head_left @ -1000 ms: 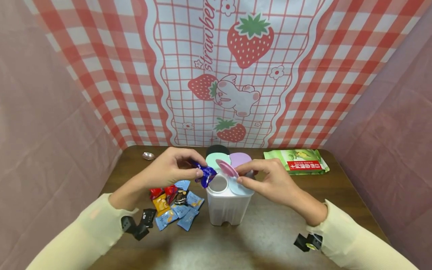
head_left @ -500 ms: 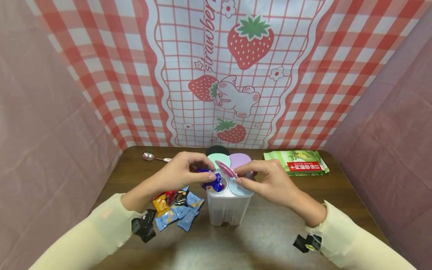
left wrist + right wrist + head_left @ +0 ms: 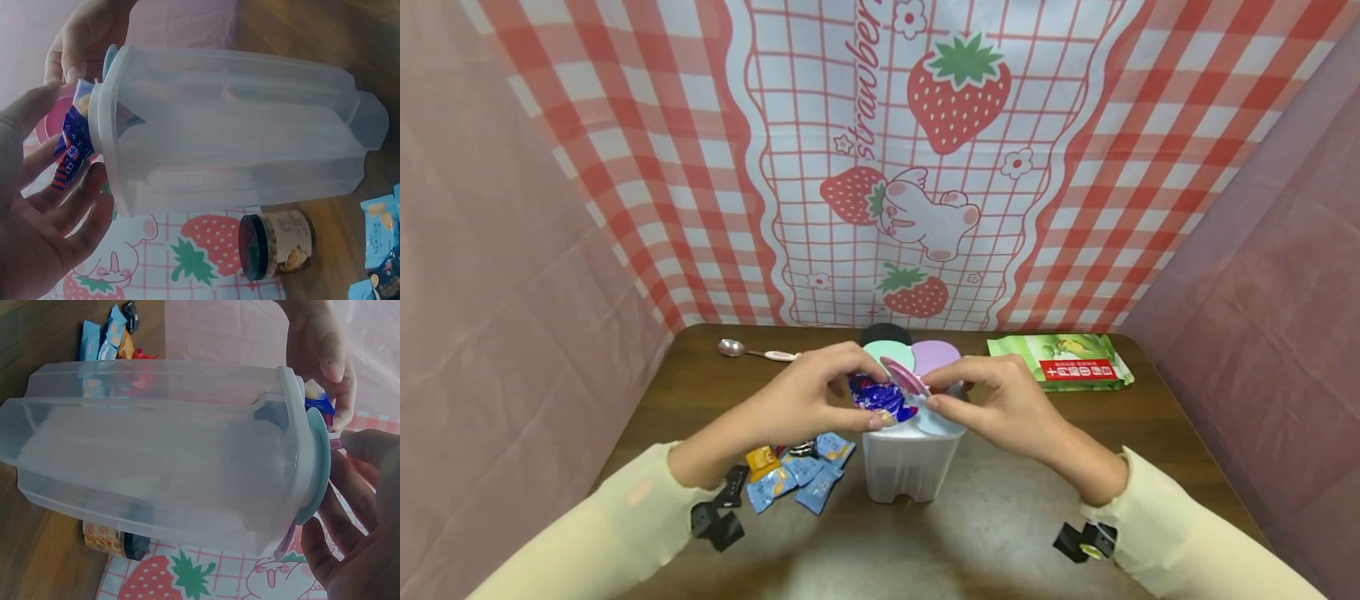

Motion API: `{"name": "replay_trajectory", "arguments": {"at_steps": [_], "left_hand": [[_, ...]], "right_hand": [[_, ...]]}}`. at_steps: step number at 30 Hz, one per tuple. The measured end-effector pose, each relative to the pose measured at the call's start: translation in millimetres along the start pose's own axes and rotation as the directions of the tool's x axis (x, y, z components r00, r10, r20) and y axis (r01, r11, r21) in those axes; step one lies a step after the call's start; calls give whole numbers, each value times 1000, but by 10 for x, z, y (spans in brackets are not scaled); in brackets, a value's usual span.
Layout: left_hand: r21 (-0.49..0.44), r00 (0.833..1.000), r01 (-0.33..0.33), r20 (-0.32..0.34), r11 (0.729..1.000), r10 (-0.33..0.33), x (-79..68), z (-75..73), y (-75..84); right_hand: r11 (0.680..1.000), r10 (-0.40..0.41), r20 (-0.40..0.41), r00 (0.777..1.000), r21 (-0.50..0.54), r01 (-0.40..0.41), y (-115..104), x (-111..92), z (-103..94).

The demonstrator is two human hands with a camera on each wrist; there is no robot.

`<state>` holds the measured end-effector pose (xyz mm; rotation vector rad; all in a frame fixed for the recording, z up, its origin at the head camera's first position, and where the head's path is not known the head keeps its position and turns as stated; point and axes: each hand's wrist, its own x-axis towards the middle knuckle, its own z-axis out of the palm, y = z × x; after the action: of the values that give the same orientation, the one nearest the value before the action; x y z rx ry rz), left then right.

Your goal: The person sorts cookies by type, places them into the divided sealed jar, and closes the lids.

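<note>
- Head view, nearest: reaching in from both lower corners in pale sleeves (image 3: 595,517), with black devices (image 3: 1084,540) at the wrists.
- Lying on the table (image 3: 1000,525), left of the translucent container (image 3: 906,471): small wrapped candies (image 3: 805,471), mostly light blue, partly hidden under the left arm.
- With the left hand (image 3: 808,398): holding a blue-purple wrapper (image 3: 880,397) at the container's round mouth, fingers bent around, thumb opposite, moderately apart; one pointed end showing inside through the wall in the left wrist view.
- With the right hand (image 3: 1000,400): pinching the raised, tilted pink lid (image 3: 904,375) narrowly between thumb and fingers, just beside the wrapper.
- Flat on the container top: mint (image 3: 891,356), lilac and pale-blue lids.
- Just behind: a black-lidded jar (image 3: 290,240).
- Farther: a spoon (image 3: 781,356) left, a green packet (image 3: 1060,360) right.
- Beyond: a strawberry-printed cloth (image 3: 955,108).
</note>
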<state>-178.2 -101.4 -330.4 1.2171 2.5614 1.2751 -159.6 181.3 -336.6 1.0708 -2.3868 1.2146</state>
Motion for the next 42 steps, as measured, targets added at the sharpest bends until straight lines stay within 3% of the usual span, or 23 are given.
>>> {"name": "replay_trajectory", "arguments": {"at_steps": [10,16,20,23,26,29,35,42], "left_hand": [[124,996,-79,-19,989,82,3,32,32],[190,992,-128,18,973,127,7,33,32],[255,993,-120,39,959,114,44,34,54],[279,998,-67,40,958,58,69,35,81],[254,999,5,33,967,-14,74,34,100],[213,999,31,28,976,-38,71,34,95],[231,999,-37,44,972,28,87,31,78],[305,989,-101,133,947,62,94,-31,87]], "right_hand": [[1000,-1,-3,1000,1,1,-4,-2,-4],[1000,-1,-3,1000,1,1,1,-1,-7],[1000,-3,-1,1000,8,3,4,0,-8],[1000,-8,-1,1000,13,8,3,0,-7],[1000,-11,-3,1000,14,11,1,-1,-7],[1000,-13,-4,1000,9,13,-3,0,-8],[1000,-22,-2,1000,7,22,0,1,-9],[1000,-7,5,1000,17,7,2,-2,6]]}}
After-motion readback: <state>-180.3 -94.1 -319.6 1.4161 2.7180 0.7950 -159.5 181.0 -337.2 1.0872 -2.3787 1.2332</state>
